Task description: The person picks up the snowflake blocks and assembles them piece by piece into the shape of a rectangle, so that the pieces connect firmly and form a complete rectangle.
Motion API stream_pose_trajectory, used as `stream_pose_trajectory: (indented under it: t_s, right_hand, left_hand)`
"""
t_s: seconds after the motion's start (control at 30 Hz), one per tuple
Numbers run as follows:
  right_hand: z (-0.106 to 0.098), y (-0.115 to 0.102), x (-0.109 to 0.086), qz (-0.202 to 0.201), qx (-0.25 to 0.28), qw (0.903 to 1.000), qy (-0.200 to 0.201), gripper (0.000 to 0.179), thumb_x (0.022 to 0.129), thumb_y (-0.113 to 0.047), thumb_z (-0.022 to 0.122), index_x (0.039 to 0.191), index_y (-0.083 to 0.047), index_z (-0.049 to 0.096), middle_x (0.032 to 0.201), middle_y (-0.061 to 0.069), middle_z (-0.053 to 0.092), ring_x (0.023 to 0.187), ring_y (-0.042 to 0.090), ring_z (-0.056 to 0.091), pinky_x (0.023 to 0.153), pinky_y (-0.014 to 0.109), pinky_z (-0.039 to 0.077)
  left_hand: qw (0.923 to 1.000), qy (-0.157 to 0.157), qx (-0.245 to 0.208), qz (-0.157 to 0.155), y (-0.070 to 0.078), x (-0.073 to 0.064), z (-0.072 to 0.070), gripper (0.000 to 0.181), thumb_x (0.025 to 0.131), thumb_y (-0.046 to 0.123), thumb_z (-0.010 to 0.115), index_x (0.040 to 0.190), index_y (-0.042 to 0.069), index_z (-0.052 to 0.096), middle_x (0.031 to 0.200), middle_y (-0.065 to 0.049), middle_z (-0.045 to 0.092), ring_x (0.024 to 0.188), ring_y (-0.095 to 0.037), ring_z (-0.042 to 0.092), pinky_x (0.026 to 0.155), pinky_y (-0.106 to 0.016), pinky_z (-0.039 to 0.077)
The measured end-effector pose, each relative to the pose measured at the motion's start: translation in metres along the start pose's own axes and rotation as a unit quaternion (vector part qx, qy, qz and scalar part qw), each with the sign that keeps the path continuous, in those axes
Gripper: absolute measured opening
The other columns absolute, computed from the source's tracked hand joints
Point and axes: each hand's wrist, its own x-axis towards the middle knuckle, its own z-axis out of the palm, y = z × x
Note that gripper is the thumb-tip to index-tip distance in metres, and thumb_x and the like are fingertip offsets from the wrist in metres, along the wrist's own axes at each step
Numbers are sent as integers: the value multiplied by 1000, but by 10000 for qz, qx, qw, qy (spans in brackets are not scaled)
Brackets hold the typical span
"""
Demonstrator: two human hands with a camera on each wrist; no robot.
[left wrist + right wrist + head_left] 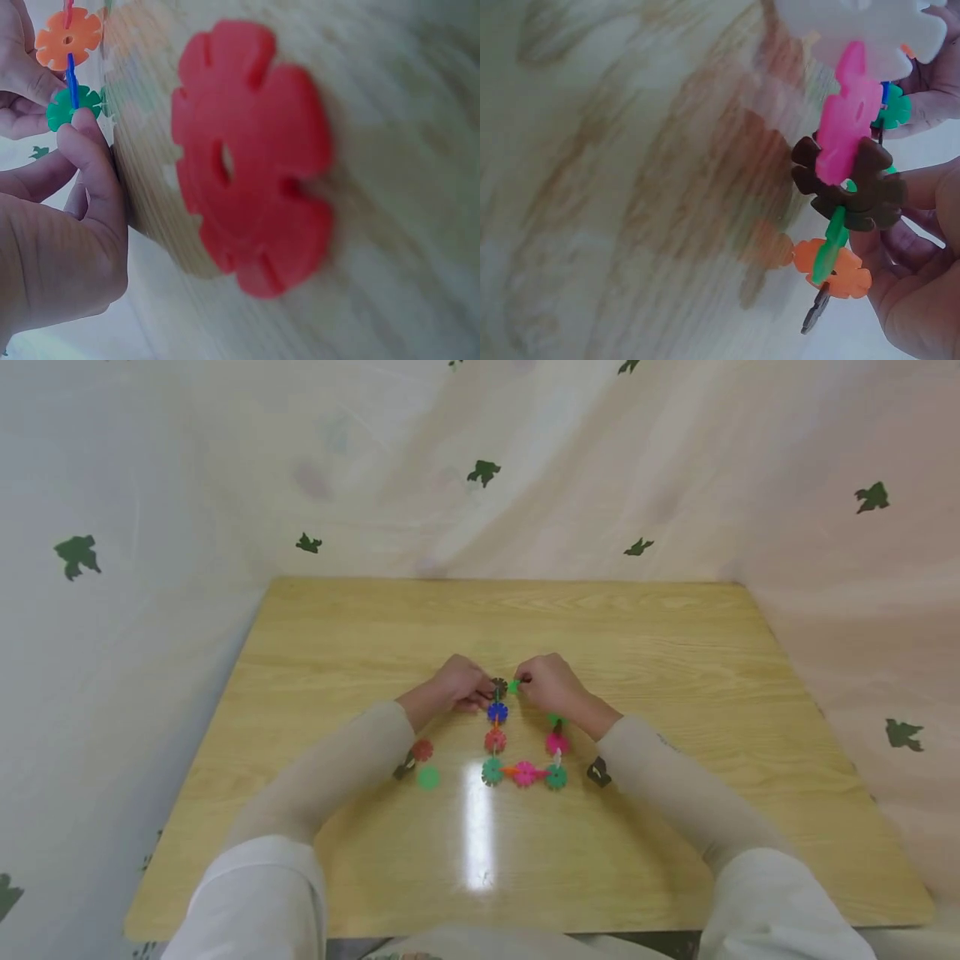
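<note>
Notched, flower-shaped plastic discs are linked edge to edge in a U-shaped chain on the table. My left hand (461, 683) pinches the dark brown disc (498, 687) at the far end of the left row. Below it come a blue disc (497, 712), a red disc (495, 741) and a teal disc (492, 771). Facing it, my right hand (551, 685) pinches a small green disc (514, 687) beside the brown one. Beneath the right hand runs the other row, with a brown disc (862, 191) and an orange disc (840, 268); the head view partly hides it.
A loose red disc (422, 750) and a light green disc (428, 777) lie left of the chain, near my left forearm. A pink disc (525, 773) joins the two rows at the near side. Patterned cloth (480, 518) hangs behind the wooden table (360, 860).
</note>
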Motion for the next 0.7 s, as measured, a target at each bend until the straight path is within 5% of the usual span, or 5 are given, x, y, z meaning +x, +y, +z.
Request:
stream_pose_trajectory:
  t_s: [0.7]
  right_hand:
    - [2, 3, -1, -90, 124, 9998, 162, 5, 90, -5, 73, 89, -5, 78, 90, 7, 76, 85, 23, 72, 79, 37, 61]
  left_hand:
    - [9996, 176, -207, -9, -1, -1, 2, 9, 89, 1, 69, 92, -6, 73, 70, -10, 71, 51, -14, 65, 43, -23, 56]
